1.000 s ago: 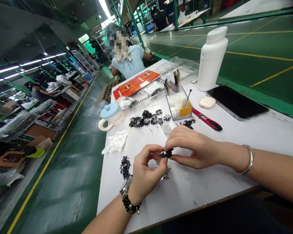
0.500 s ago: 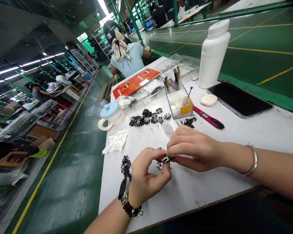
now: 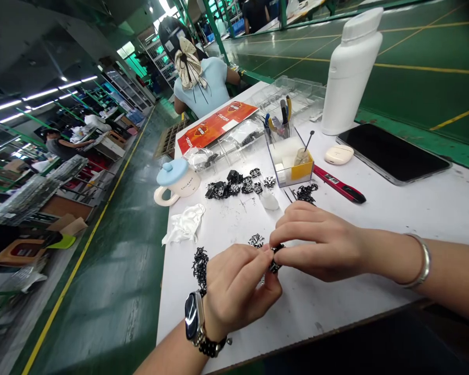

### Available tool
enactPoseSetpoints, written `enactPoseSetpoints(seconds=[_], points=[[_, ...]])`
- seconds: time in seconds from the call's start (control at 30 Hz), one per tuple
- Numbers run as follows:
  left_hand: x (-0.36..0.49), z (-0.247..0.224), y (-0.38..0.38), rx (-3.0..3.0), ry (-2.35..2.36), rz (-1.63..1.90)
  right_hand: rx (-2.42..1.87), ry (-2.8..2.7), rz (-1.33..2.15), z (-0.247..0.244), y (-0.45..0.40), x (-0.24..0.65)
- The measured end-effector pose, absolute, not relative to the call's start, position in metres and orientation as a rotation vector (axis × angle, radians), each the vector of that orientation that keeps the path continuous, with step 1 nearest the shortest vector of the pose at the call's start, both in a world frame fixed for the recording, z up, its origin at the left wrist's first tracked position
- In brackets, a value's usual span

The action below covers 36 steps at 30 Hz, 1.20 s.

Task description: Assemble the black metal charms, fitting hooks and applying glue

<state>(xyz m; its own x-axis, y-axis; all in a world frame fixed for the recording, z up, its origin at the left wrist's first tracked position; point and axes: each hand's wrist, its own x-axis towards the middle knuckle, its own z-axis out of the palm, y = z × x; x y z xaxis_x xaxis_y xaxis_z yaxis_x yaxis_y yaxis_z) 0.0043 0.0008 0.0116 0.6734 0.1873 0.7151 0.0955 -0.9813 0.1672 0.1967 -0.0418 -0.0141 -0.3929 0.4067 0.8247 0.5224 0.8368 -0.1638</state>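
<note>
Between the fingertips of my left hand (image 3: pixel 242 286) and my right hand (image 3: pixel 320 242) is a small black-and-silver part (image 3: pixel 274 259), mostly covered by the fingers. Both hands are closed in a pinch on it, above the white tabletop (image 3: pixel 297 317). Just behind the fingers lies a little silver part (image 3: pixel 256 240). Beside my left hand is a pile of small black pieces (image 3: pixel 200 266). More black pieces (image 3: pixel 305 192) lie beyond my right hand. Farther back sits a cluster of black-and-silver parts (image 3: pixel 226 188).
A lidded mug (image 3: pixel 183 183) and crumpled white cloth (image 3: pixel 185 224) stand left. A clear tool box (image 3: pixel 293 174), red cutter-like tool (image 3: pixel 340 185), phone (image 3: pixel 394 151) and white bottle (image 3: pixel 349 73) are at the right. Behind lie a red-orange card (image 3: pixel 217 125) and plastic trays. A person (image 3: pixel 199 78) sits beyond.
My left hand has turned, its back now more upward and its fingers more closed over the part. The held part has tilted upright. The view has shifted slightly.
</note>
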Motion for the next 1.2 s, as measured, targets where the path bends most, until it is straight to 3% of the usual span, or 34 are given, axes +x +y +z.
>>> enactPoseSetpoints(seconds=[0.2, 0.4, 0.5, 0.67, 0.77, 0.87, 1.03, 1.2], points=[[0.007, 0.007, 0.002, 2.802, 0.226, 1.126, -0.825, -2.118, 0.210, 0.000, -0.041, 0.212], [0.008, 0.000, 0.001, 2.790, 0.219, 1.122, -1.389, -1.383, -0.358, 0.009, -0.017, 0.253], [0.009, 0.000, 0.000, 2.810, 0.207, 1.123, -1.577, -1.359, -0.380, 0.003, 0.000, 0.274], [0.009, 0.000, 0.000, 2.821, 0.197, 1.134, -1.590, -1.453, -0.438, -0.002, 0.011, 0.285], [0.008, -0.002, 0.002, 2.828, 0.214, 1.142, -1.375, -1.201, -0.535, 0.009, 0.002, 0.281], [0.008, -0.003, 0.004, 2.843, 0.233, 1.134, -1.033, -0.942, -0.296, 0.019, -0.010, 0.271], [0.009, -0.004, 0.004, 2.875, 0.274, 1.085, -0.831, -1.062, 0.593, 0.017, -0.030, 0.233], [0.008, -0.002, 0.004, 2.897, 0.293, 1.048, -0.796, -1.199, 0.745, 0.012, -0.042, 0.208]])
